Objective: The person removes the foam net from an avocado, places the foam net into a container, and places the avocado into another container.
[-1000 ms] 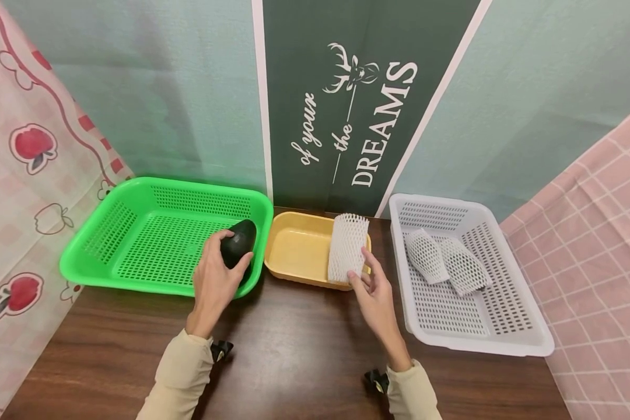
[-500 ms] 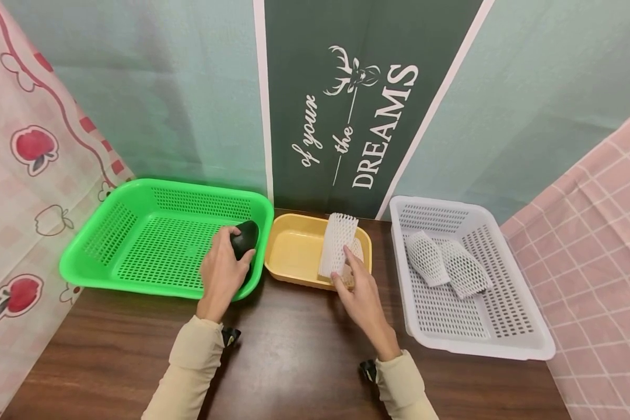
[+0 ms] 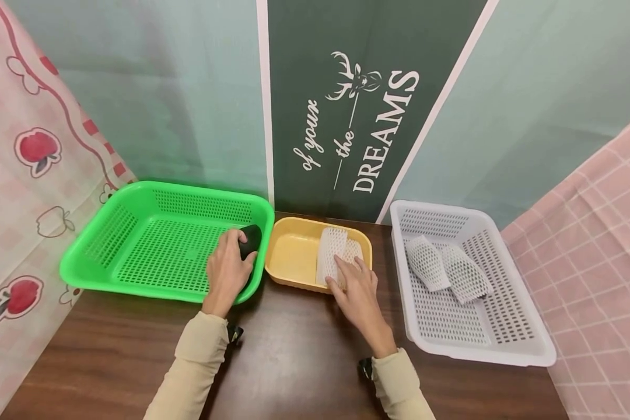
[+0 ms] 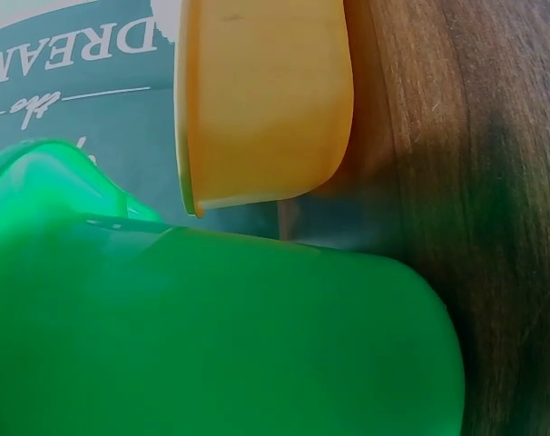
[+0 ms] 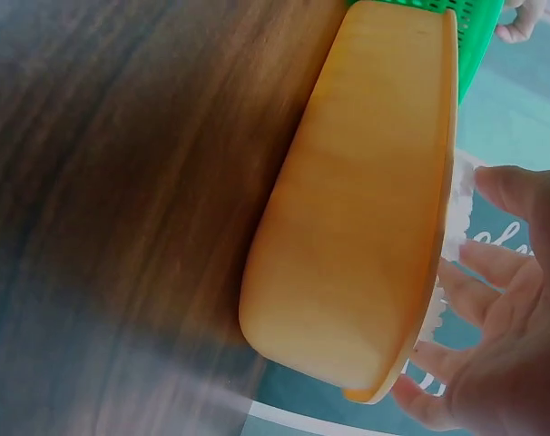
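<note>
In the head view my left hand (image 3: 228,268) grips a dark, smooth avocado (image 3: 249,241) inside the right end of the green basket (image 3: 100,233). My palm and fingers hide part of the fruit. Over the front of the yellow tray (image 3: 294,256), my right hand (image 3: 358,294) has its fingers spread, with fingertips at a white foam net sleeve (image 3: 331,254). Beside that lies a second foam net sleeve (image 3: 353,249), partly covered by the fingers. From the right wrist, the fingers (image 5: 484,291) reach over the rim of the yellow tray (image 5: 348,209).
At the right stands a white basket (image 3: 409,315) holding two net-covered items (image 3: 466,274). Green basket and yellow tray sit close together on the dark wooden table (image 3: 289,361). A printed cloth (image 3: 320,35) hangs behind, with patterned cloths at both sides.
The right hand has moved left and lowered the foam net sleeve into the yellow tray, uncovering the second sleeve. Still holding the avocado, the left hand has shifted slightly right.
</note>
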`<state>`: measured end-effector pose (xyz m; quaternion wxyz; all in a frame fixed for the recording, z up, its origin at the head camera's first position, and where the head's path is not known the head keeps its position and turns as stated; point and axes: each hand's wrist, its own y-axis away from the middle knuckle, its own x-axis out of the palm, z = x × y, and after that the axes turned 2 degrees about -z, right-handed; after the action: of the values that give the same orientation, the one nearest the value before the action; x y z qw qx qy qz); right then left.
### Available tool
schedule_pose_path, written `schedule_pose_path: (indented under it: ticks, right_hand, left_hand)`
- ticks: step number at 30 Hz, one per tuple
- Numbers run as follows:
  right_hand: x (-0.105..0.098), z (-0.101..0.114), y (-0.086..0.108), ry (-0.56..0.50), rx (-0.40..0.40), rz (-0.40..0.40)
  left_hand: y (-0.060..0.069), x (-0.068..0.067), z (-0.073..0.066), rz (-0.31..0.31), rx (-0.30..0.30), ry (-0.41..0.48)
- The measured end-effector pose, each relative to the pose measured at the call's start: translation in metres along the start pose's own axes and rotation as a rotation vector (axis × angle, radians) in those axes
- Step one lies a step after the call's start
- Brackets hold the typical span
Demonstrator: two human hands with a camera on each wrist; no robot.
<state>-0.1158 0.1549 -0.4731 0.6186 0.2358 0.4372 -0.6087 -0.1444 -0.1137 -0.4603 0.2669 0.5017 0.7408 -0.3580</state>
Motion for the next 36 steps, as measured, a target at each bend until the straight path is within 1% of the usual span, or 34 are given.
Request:
schedule_pose_path:
  ticks: [5, 8, 10, 14, 17, 19, 22, 24, 36]
  right_hand:
    - [0.001, 0.000, -0.004, 0.013, 0.011, 0.026]
    - [0.003, -0.001, -0.004, 0.011, 0.016, 0.023]
    - [0.004, -0.002, -0.004, 0.005, 0.019, 0.010]
    - [0.007, -0.004, -0.003, 0.002, 0.014, -0.036]
    - [0.009, -0.004, -0.003, -0.018, 0.000, -0.092]
    - [0.010, -0.003, -0.003, -0.036, -0.018, -0.134]
    - [0.012, -0.002, -0.003, -0.051, -0.049, -0.177]
    - [0.013, -0.002, -0.002, -0.048, -0.062, -0.188]
    - [0.010, 0.003, 0.003, -0.026, -0.085, -0.164]
  left_hand:
    - [-0.002, -0.001, -0.001, 0.035, -0.019, 0.013]
    - [-0.002, -0.001, -0.001, 0.068, -0.025, 0.011]
    - [-0.002, 0.000, 0.000, 0.093, -0.019, 0.003]
    - [-0.002, 0.000, 0.002, 0.174, -0.006, -0.019]
    - [-0.002, -0.001, 0.004, 0.235, -0.005, -0.041]
    - [-0.002, 0.000, 0.004, 0.264, -0.003, -0.059]
    - [-0.002, 0.001, 0.005, 0.282, -0.001, -0.075]
    - [-0.002, 0.001, 0.005, 0.290, -0.001, -0.080]
    - [-0.004, 0.000, 0.004, 0.277, -0.033, -0.040]
